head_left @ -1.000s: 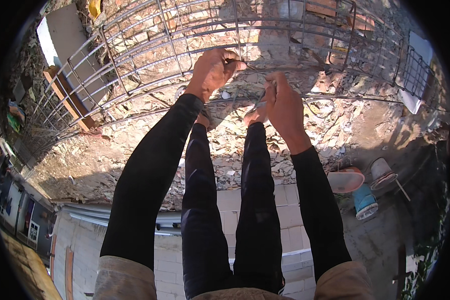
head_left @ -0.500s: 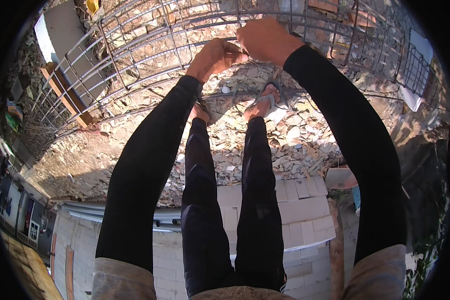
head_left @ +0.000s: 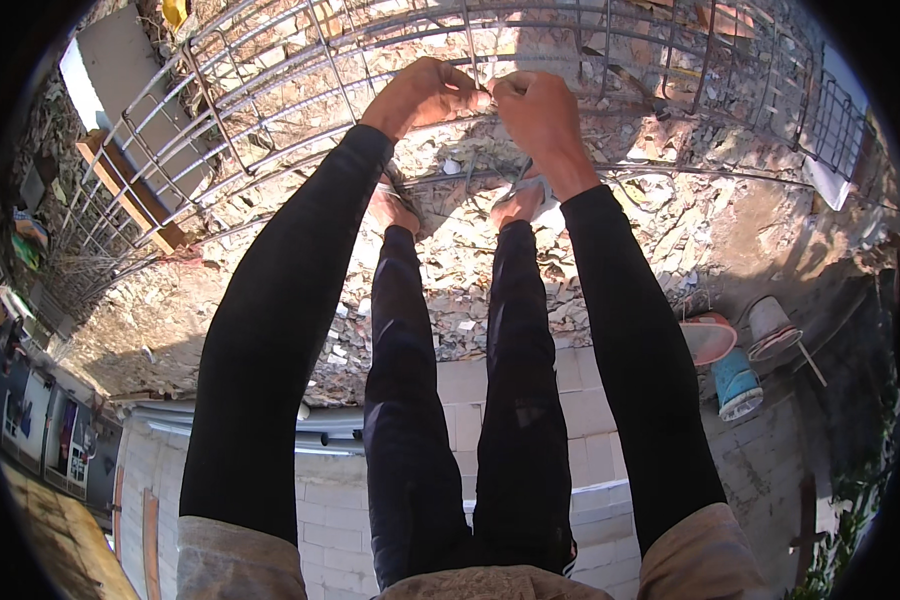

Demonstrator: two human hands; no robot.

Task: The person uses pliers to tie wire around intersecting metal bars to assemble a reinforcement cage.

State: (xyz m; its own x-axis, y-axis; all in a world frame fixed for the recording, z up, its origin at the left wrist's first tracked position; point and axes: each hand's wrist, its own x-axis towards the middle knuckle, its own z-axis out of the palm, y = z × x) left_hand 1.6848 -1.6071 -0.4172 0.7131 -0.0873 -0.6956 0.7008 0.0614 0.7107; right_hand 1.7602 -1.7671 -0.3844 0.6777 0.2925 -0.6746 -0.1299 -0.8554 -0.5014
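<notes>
A long cage of steel reinforcing bars (head_left: 280,110) stretches across the top of the view, with thin square stirrups around its long rods. At the cage's near side, my left hand (head_left: 425,97) is closed, its thumb and fingertips pinched together beside a bar. My right hand (head_left: 540,112) faces it, fingers curled in a pinch almost touching the left fingertips. Whatever lies between the two pinches is too small to make out. Both forearms, in black sleeves, reach forward over my legs.
Sandalled feet stand on rubble (head_left: 450,260) just below the cage. A wooden block (head_left: 130,190) sits under its left end, near a pale board (head_left: 120,70). Lower right are a blue bucket (head_left: 736,385) and a whitish bucket (head_left: 772,325). Grey pipes (head_left: 335,430) lie behind my legs.
My right hand has come down toward me and turned, with its forearm swung inward, so the buckets at right now show. My left hand has shifted slightly forward, still pinched.
</notes>
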